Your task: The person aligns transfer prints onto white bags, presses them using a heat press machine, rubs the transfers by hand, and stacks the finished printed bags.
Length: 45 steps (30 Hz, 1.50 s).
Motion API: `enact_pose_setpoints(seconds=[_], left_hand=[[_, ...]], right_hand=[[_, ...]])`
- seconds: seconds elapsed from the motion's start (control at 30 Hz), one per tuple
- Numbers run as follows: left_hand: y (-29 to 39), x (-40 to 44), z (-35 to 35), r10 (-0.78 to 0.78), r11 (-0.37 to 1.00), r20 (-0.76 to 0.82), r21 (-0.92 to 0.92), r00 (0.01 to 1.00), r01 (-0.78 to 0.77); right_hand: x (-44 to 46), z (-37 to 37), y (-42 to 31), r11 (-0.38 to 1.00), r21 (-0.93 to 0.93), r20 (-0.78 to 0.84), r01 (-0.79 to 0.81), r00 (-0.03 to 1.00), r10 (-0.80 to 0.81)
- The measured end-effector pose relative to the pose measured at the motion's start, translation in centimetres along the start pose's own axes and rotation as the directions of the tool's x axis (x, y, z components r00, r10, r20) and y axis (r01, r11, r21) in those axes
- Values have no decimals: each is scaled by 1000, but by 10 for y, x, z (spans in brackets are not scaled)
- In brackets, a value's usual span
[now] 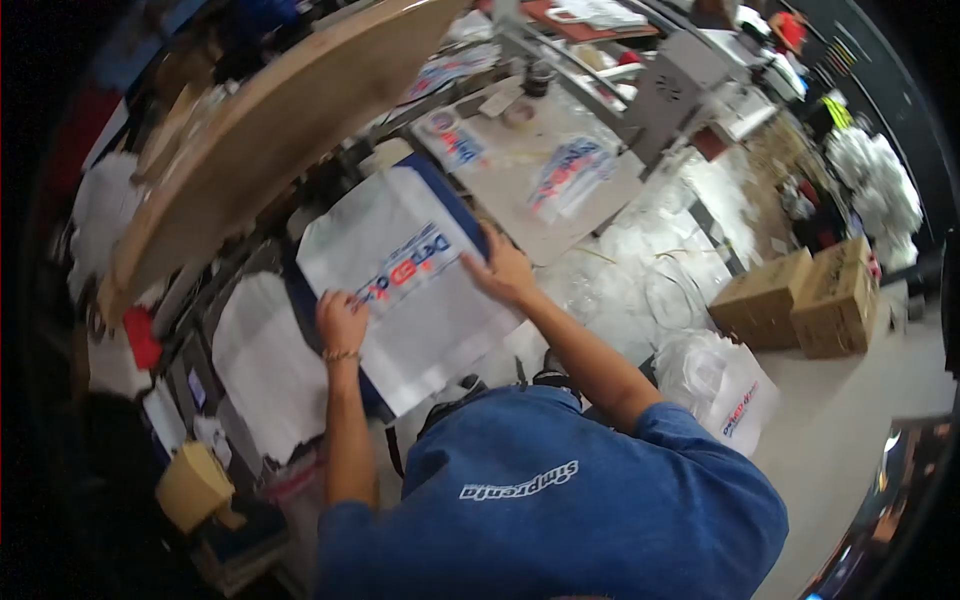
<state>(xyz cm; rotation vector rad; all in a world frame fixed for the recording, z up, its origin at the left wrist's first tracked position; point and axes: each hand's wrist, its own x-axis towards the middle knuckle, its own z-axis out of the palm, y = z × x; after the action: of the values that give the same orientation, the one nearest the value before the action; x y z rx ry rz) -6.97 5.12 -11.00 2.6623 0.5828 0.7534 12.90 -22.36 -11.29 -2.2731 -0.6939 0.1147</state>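
A white fabric piece (440, 330) with blue and red print lies flat over a dark blue board (440, 190), in front of my body. My left hand (342, 322), with a bracelet at the wrist, is at the left side of the piece, its fingers curled together on the fabric. At the right edge, beside the print, my right hand (503, 268) rests with its fingers spread and thumb apart. A second white piece (268, 365) lies to the left of my left hand.
A curved wooden panel (270, 130) spans the upper left. Beyond my right hand, a grey board (550, 225) holds printed pieces and tape. Clear plastic (610, 290), a white printed bag (715, 390) and cardboard boxes (765, 300) are at the right. Someone in red (790, 32) is far off.
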Motion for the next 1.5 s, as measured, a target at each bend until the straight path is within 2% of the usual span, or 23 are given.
enact_pose_setpoints(seconds=[0.07,0.17,0.23,0.3,0.43,0.5,0.53,0.57,0.63,0.67,0.7,0.73,0.77,0.83,0.87,0.93,1.0,1.07,1.17,1.33,1.43,1.5], left_hand=[[23,16,23,-83,988,47,-126,995,88],[67,48,69,25,991,22,-131,999,-22],[114,66,91,20,988,-26,-155,999,-23],[141,84,112,81,975,-49,-203,995,-90],[139,88,113,47,986,-82,-153,996,-59],[108,79,112,-26,992,-109,-125,994,12],[88,72,97,-23,989,-67,-145,997,13],[72,64,83,-29,991,-105,-131,994,15],[37,44,57,-72,994,-81,-92,994,65],[29,32,42,-166,982,-58,-103,984,160],[10,23,36,-146,989,-72,-20,987,145],[7,19,21,-160,987,-41,-17,986,159],[-6,15,24,-130,991,-88,11,988,132],[5,16,24,-143,990,-58,-15,988,143],[12,24,28,-138,990,-65,-12,988,138],[33,40,49,-138,979,-31,-154,990,131],[58,63,80,-100,979,14,-175,995,100],[91,86,102,27,991,14,-131,1000,-25],[126,113,117,17,988,36,-152,999,-11],[116,106,114,85,987,23,-140,996,-81],[93,83,102,64,995,75,-75,995,-59],[87,66,70,58,998,97,18,994,-60]], right_hand=[[2,0,1,1000,3,24,21,999,-21],[3,0,1,1000,-19,18,22,1000,-22],[1,-2,-1,999,-30,2,40,999,-40],[-1,-6,-3,1000,-18,35,25,999,-24],[-3,-9,-3,999,-24,47,26,999,-25],[-3,-13,-5,1000,-22,67,-5,998,7],[-3,-15,-8,999,-22,98,-27,995,29],[-4,-19,-12,999,-20,116,-45,992,47],[-7,-4,-4,1000,6,56,-20,998,20],[-4,2,3,1000,25,-8,14,1000,-13],[-4,6,5,998,-33,-40,53,998,-54],[-5,0,1,998,21,-57,67,996,-66],[-5,-4,-1,997,48,-28,61,998,-59],[-5,-10,-8,998,-58,38,4,999,-1],[-6,-14,-10,997,-70,-1,-10,1000,10],[-8,-17,-16,1000,-2,56,-31,998,31],[-7,-18,-17,999,-7,47,-40,998,40],[-8,-18,-16,999,-13,49,-50,997,51],[-8,-16,-13,1000,19,20,-18,1000,18],[-9,-15,-12,1000,9,9,-20,1000,20],[-8,-14,-11,1000,16,-15,-3,1000,3],[-8,-12,-10,1000,8,-15,-1,1000,1]])
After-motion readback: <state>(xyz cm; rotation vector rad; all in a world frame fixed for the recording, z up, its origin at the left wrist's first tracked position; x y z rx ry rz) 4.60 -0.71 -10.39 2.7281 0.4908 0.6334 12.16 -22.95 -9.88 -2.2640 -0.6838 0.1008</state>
